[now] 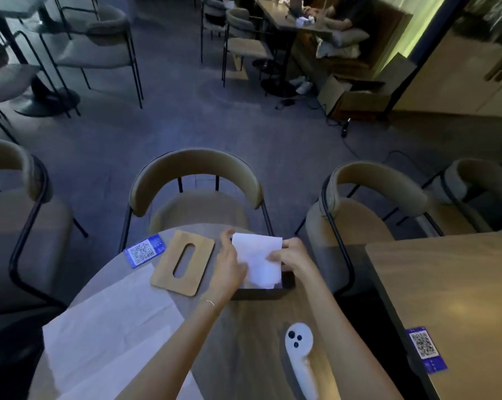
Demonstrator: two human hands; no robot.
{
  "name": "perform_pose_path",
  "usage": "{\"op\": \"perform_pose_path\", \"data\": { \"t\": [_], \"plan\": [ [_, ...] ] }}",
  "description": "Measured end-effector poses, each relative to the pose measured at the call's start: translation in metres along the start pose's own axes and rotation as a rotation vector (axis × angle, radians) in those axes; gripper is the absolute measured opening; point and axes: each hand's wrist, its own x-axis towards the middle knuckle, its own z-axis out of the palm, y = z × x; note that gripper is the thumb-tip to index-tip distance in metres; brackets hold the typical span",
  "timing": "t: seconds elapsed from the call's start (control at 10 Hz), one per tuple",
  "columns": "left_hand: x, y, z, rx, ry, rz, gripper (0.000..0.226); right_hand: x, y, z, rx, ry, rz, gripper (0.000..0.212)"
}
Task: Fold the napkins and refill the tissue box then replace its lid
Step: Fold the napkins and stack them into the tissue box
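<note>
— Where are we watching from?
— One wide-angle head view, looking forward and steeply down over the round grey-brown worktop (244, 327).
— How close?
— Close: both forearms run up from the bottom edge, and the flat tan wooden lid with its oval slot (182, 262) sits near mid-frame.
— And farther out?
— The curved tan chair with a black metal frame (196, 180) faces us just past the worktop; the grey floor (186, 119) stretches beyond. Edges bend with the lens.
</note>
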Motion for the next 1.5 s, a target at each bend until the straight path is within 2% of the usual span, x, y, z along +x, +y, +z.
{"op": "perform_pose_path", "data": {
  "t": [0.1, 0.2, 0.3, 0.5, 0.6, 0.7, 0.8, 0.9, 1.0, 1.1, 1.2, 1.4, 1.5],
  "plan": [
    [0.03, -0.004, 0.034, 0.476, 0.184, -0.141, 0.048, -0.003, -0.003, 0.014, -0.287, 0.12, -0.012, 0.047],
    [0.02, -0.005, 0.025, 0.745, -0.229, 0.114, 0.04, 0.0, -0.006, 0.027, -0.44, 0.166, -0.048, 0.04],
    [0.038, -0.012, 0.038, 0.927, -0.225, 0.058, 0.041, 0.004, -0.002, 0.037, -0.52, 0.154, -0.052, 0.032],
    [0.046, -0.01, 0.05, 1.045, -0.291, -0.021, 0.048, 0.01, 0.003, 0.049, -0.57, 0.143, -0.054, 0.032],
    [0.044, -0.004, 0.048, 1.039, -0.255, 0.014, 0.048, 0.011, 0.004, 0.05, -0.604, 0.167, -0.056, 0.03],
    [0.036, -0.003, 0.038, 0.918, -0.147, 0.125, 0.041, 0.005, 0.001, 0.049, -0.65, 0.24, -0.103, 0.027],
    [0.02, -0.014, 0.014, 0.595, 0.03, 0.257, 0.024, -0.013, -0.001, 0.051, -0.721, 0.353, -0.306, 0.032],
    [-0.005, -0.038, -0.021, 0.327, 0.232, 0.205, 0.014, -0.049, -0.007, 0.063, -0.648, 0.365, -0.637, 0.025],
    [-0.035, -0.084, -0.055, 0.269, 0.317, -0.02, 0.013, -0.089, -0.006, 0.097, -0.572, 0.202, -0.83, 0.016],
    [-0.073, -0.13, -0.078, 0.277, 0.338, -0.179, 0.015, -0.116, 0.012, 0.144, -0.609, -0.056, -0.765, 0.015],
    [-0.112, -0.167, -0.091, 0.245, 0.371, -0.281, 0.016, -0.137, 0.042, 0.184, -0.706, -0.231, -0.667, 0.018],
    [-0.165, -0.209, -0.096, 0.163, 0.405, -0.412, 0.016, -0.173, 0.101, 0.211, -0.825, -0.363, -0.55, 0.024],
    [-0.185, -0.214, -0.086, 0.16, 0.446, -0.441, 0.019, -0.186, 0.117, 0.213, -0.896, -0.37, -0.495, 0.032]
  ]
}}
